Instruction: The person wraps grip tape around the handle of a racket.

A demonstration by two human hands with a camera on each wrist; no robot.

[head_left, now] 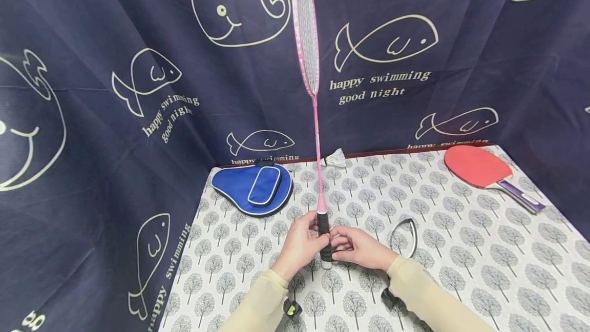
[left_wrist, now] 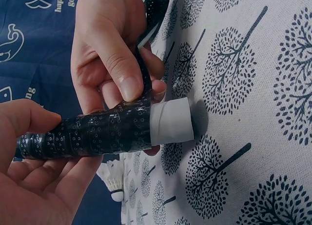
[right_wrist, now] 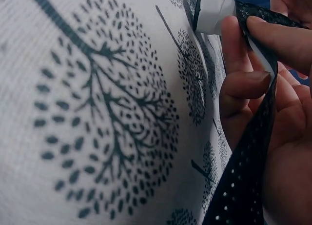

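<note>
1. Left hand [head_left: 299,242] curls round the black-wrapped handle of the badminton racket [head_left: 318,142]; right hand [head_left: 357,247] pinches the loose grip tape [left_wrist: 151,15] at the butt.
2. The racket stands upright, long axis toward 12 o'clock, butt on the counter [head_left: 461,250].
3. Open room lies at 3 o'clock; blue cover [head_left: 253,188] sits at 10.

Head view looks down over the table [head_left: 461,250]; both wrist views closely share the racket handle [left_wrist: 97,132]

Racket head [head_left: 305,24] cut off — top edge.
</note>
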